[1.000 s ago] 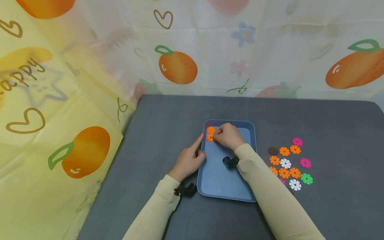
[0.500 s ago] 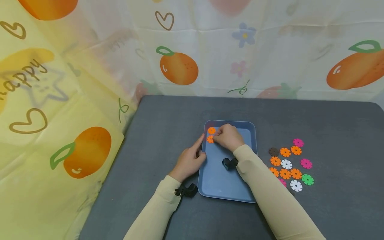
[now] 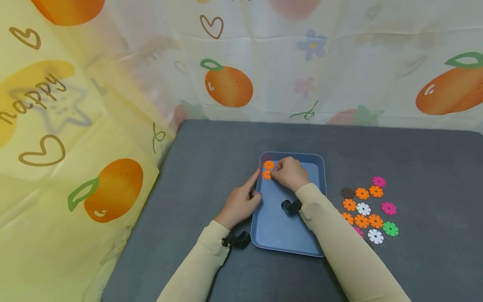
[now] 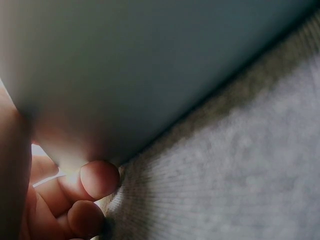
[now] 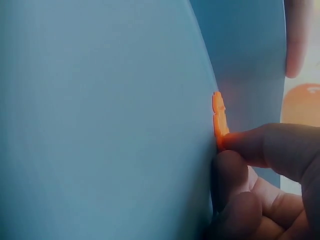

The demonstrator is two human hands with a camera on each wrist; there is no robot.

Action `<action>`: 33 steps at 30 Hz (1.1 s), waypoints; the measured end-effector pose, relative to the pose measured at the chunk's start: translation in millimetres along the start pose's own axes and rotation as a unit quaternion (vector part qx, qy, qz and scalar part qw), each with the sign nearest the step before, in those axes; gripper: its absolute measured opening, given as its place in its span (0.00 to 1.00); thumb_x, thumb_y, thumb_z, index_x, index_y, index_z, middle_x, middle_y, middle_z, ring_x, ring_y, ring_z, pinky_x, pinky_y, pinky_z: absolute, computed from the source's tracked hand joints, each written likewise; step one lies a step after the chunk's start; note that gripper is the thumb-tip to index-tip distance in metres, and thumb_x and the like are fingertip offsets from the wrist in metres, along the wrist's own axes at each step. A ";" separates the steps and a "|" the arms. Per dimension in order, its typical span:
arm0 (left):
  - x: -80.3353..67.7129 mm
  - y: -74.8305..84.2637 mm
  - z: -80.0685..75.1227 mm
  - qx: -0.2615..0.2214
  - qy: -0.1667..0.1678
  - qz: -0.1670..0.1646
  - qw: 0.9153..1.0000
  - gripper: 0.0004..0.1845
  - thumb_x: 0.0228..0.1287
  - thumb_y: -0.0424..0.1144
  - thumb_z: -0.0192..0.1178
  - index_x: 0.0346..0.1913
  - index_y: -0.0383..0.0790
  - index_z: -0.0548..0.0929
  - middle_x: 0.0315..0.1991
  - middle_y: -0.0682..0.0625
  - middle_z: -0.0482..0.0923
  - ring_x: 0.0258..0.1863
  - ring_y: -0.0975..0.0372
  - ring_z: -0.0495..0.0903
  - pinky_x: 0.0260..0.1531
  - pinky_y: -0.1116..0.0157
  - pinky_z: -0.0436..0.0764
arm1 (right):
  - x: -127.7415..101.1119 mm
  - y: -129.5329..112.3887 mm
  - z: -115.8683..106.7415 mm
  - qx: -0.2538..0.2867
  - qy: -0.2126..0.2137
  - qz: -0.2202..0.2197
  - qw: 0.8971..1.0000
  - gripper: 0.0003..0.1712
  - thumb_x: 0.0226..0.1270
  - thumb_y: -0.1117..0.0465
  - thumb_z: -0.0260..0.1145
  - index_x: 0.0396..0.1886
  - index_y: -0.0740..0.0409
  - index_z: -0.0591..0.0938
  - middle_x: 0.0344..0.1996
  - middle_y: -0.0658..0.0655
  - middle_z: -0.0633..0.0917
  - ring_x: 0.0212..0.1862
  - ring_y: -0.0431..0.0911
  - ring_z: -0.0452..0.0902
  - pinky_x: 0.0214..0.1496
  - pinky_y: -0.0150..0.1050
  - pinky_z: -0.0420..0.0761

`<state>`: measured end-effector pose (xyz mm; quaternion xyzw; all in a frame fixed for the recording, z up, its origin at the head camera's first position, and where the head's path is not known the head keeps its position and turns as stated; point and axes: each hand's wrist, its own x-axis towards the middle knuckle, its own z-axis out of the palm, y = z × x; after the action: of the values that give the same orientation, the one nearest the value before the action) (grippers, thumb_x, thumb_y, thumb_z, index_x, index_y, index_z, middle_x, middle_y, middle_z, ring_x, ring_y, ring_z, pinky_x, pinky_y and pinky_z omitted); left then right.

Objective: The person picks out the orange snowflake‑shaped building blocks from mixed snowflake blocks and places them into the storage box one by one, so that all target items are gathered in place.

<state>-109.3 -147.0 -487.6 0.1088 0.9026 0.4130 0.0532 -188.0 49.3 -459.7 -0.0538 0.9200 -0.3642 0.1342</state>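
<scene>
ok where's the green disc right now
In the head view the green disc lies on the grey table, right of the blue tray, beside the white disc.

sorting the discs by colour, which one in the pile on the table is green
The green disc at the pile's far right edge, beside a white disc. It is the only green one; the rest are orange, white, pink or brown.

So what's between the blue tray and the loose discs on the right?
In the head view, only bare grey mat lies between the tray and the discs; nearer the person, the right sleeve crosses that gap.
</scene>
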 end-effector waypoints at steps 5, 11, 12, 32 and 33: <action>-1.3 -0.9 -0.1 -0.002 -0.001 0.003 1.000 0.39 0.71 0.38 0.55 0.84 0.52 0.60 0.21 0.55 0.70 0.14 0.65 0.62 0.19 0.67 0.62 | -1.2 1.5 -3.4 0.012 -0.006 -0.007 1.000 0.19 0.70 0.59 0.64 0.16 0.55 0.77 0.15 0.50 0.71 0.19 0.45 0.66 0.26 0.38 0.64; -2.5 -1.3 -0.3 -0.003 0.001 -0.005 1.000 0.39 0.71 0.38 0.55 0.84 0.53 0.61 0.21 0.55 0.71 0.14 0.65 0.63 0.19 0.67 0.62 | -9.2 -3.4 -19.3 0.031 -0.017 -0.027 0.999 0.13 0.70 0.59 0.62 0.32 0.60 0.88 0.24 0.54 0.83 0.26 0.47 0.75 0.33 0.39 0.73; -2.5 -1.0 -0.6 -0.004 0.000 -0.006 1.000 0.39 0.71 0.38 0.55 0.84 0.54 0.61 0.22 0.55 0.71 0.14 0.65 0.64 0.19 0.67 0.63 | -11.5 -4.5 -22.8 0.034 -0.019 -0.030 0.999 0.13 0.71 0.59 0.61 0.34 0.61 0.89 0.25 0.55 0.84 0.26 0.47 0.75 0.34 0.40 0.74; -2.2 0.7 -0.5 -0.016 -0.001 -0.008 1.000 0.39 0.70 0.38 0.56 0.83 0.52 0.62 0.23 0.54 0.72 0.16 0.65 0.64 0.20 0.67 0.63 | -65.9 20.4 -71.4 0.026 -0.023 -0.035 0.999 0.18 0.76 0.54 0.64 0.50 0.63 0.89 0.37 0.57 0.87 0.34 0.48 0.77 0.36 0.42 0.76; -2.3 0.9 -0.6 -0.016 0.000 -0.009 1.000 0.39 0.70 0.38 0.56 0.83 0.52 0.62 0.23 0.54 0.72 0.16 0.65 0.64 0.20 0.67 0.63 | -69.3 22.8 -72.6 0.028 -0.021 -0.033 0.999 0.17 0.76 0.54 0.64 0.50 0.63 0.89 0.38 0.57 0.87 0.34 0.48 0.77 0.36 0.42 0.77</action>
<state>-107.1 -147.4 -486.5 0.1001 0.8968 0.4269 0.0589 -142.4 127.1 -410.2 -0.0880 0.9042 -0.3928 0.1425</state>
